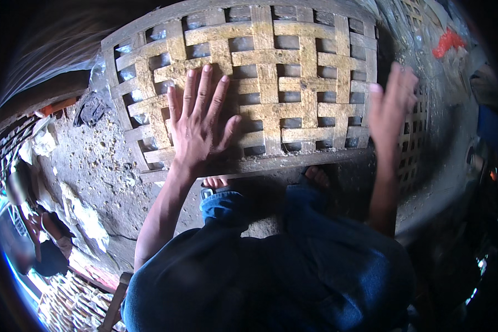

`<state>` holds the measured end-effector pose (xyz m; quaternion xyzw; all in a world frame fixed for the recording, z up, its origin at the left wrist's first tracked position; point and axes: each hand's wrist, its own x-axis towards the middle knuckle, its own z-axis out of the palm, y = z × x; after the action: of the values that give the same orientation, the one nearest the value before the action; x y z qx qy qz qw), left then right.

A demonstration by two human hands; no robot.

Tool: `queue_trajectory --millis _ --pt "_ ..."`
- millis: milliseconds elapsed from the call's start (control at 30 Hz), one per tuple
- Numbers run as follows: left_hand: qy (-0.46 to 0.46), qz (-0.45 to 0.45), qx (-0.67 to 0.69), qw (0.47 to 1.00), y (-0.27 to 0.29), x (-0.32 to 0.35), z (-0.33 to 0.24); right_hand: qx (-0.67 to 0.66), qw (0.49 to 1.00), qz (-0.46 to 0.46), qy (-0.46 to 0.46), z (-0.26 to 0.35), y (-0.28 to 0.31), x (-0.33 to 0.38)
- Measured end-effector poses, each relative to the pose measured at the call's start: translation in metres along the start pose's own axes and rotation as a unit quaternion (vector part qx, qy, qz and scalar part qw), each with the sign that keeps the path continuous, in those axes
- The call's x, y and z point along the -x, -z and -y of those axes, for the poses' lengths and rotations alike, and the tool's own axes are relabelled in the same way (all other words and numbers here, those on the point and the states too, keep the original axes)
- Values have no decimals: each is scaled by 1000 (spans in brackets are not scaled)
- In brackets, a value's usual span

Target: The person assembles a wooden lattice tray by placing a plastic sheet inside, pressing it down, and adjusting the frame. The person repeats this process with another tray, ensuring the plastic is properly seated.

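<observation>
A large woven bamboo lattice panel (pixel 265 83) with a wooden frame lies in front of me, its strips yellowish and stained. My left hand (pixel 196 124) rests flat on its left part, fingers spread, holding nothing. Just off the panel's right edge is my right hand (pixel 393 105), raised, somewhat blurred, with fingers stretched and thumb apart. Nothing shows in it. Through the gaps of the lattice, greyish, shiny material is partly visible. My feet and blue trousers (pixel 254 276) are below the panel's near edge.
Another bamboo lattice (pixel 414 138) stands at the right, near crumpled red plastic (pixel 448 43). Crumbs litter the floor (pixel 108 160) at left, with a dark cloth (pixel 92 109) on it. Other people (pixel 52 249) are at far left, beside rows of pale pieces (pixel 74 304).
</observation>
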<state>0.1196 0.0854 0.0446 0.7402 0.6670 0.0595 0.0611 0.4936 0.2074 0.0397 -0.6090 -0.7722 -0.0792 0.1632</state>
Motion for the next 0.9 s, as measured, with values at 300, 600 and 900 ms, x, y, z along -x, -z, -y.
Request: queue_trajectory --millis 300,600,900 --pt "7 -9 11 1000 -1 2 2 -103 986 56 116 90 -45 9" --pt "3 -19 19 1000 -2 0 1 -250 951 55 171 83 -4 -1" --pt "17 3 36 999 -3 1 2 -303 901 55 305 79 -14 -28"
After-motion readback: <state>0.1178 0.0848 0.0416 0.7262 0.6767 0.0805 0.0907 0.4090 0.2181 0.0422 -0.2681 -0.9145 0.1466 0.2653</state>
